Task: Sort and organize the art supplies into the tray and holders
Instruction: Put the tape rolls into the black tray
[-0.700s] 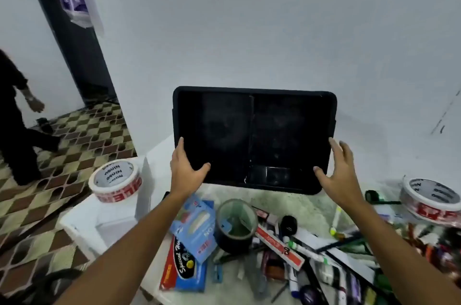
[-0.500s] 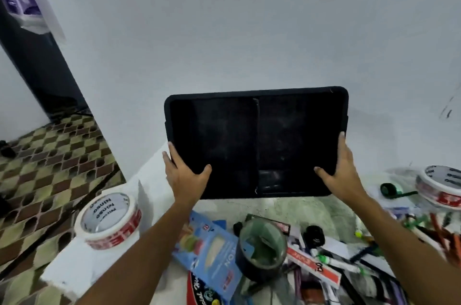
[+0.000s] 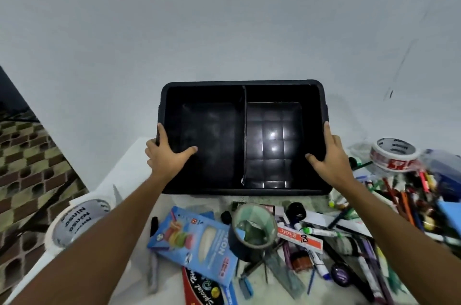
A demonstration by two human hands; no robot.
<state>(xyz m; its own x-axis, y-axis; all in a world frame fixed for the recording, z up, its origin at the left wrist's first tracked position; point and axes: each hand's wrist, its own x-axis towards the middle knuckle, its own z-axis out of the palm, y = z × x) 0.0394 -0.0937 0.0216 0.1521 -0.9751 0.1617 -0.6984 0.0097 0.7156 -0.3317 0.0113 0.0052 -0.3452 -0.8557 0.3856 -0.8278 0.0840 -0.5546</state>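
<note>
A: Where's the tray (image 3: 314,105) sitting?

B: At the back of the table (image 3: 129,170), against the wall, just behind the clutter — the dark roll of tape (image 3: 253,228) is near its front rim. It's black, with a divider down the middle, and both compartments hold nothing yet.

A: And the hands?

B: One on each end. The left hand (image 3: 166,155) grips the left wall, thumb hooked inside, fingers wrapped outside. The right hand (image 3: 329,157) does the same on the right wall.

A: How would you expect it to handle?

B: I'd judge it light and stiff — moulded plastic, glossy, so a bit slippery. Holding the two short walls looks right to me; the rim gives the thumbs a lip to hook over.

A: Any worry?

B: Its front edge seems close to the loose supplies. Sliding it forward could shove the blue crayon box (image 3: 197,242) or the markers (image 3: 321,231) just in front of it.
</note>
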